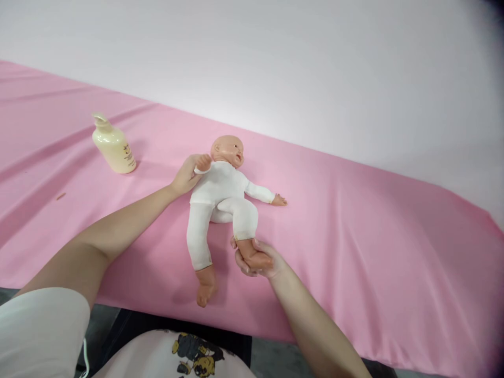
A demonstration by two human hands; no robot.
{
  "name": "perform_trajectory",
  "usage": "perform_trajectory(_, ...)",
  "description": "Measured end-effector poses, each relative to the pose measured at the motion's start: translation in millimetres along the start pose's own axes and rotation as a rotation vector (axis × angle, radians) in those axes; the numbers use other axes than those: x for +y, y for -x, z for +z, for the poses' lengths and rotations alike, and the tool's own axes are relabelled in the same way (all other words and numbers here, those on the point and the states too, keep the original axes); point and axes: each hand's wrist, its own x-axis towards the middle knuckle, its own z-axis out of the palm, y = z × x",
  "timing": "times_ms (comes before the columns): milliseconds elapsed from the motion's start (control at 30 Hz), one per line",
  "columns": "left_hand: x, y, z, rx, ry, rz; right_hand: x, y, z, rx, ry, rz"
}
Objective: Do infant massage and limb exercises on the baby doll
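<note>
A baby doll [222,184] with a white cloth body lies on its back on the pink sheet, its head away from me and its face turned to the right. My left hand [188,174] is at the doll's raised arm on the left, partly hidden behind that arm and shoulder. With my right hand [258,260] I hold the doll's foot on the right, fingers curled under the ankle. The doll's other leg stretches toward me, and its arm on the right lies out on the sheet.
A pale yellow pump bottle [114,149] stands on the pink sheet [354,252] to the left. Near it lies a small thin brownish piece [60,196]. Behind the table rises a white wall [275,68]. The table's front edge runs just before my body.
</note>
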Motion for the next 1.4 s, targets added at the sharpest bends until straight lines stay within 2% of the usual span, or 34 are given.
perform_trajectory(133,-16,0,3.1,0.142,0.102,-0.176,4,-1,0,-0.070,0.003,0.043)
perform_trajectory(267,-29,1,6.0,0.248,0.209,-0.329,13,-3,-5,-0.204,-0.040,0.116)
perform_trajectory(400,-39,1,6.4,0.277,0.231,-0.448,21,-6,-5,-0.361,-0.032,0.200)
perform_trajectory(500,-44,2,5.7,0.278,0.190,-0.480,20,-8,-2,-0.435,0.004,0.178)
perform_trajectory(600,-47,4,5.8,0.272,0.162,-0.459,13,-6,-4,-0.496,0.082,0.165)
perform_trajectory(733,-45,6,7.7,0.226,0.149,-0.352,6,-3,-11,-0.576,0.191,0.187)
perform_trajectory(933,-28,4,6.2,0.146,0.025,-0.152,27,-7,-27,-0.707,-0.034,0.088)
perform_trajectory(1100,-9,0,1.3,0.055,-0.086,0.004,30,-10,-38,-0.715,-0.081,0.103)
perform_trajectory(1200,0,0,-0.1,-0.049,-0.151,0.105,18,-8,-31,-0.616,-0.070,0.023)
perform_trajectory(1267,4,0,0.2,-0.139,-0.181,0.165,10,-6,-21,-0.318,-0.076,-0.067)
perform_trajectory(1400,7,0,1.3,-0.227,-0.215,0.224,2,-5,-4,0.056,-0.138,-0.055)
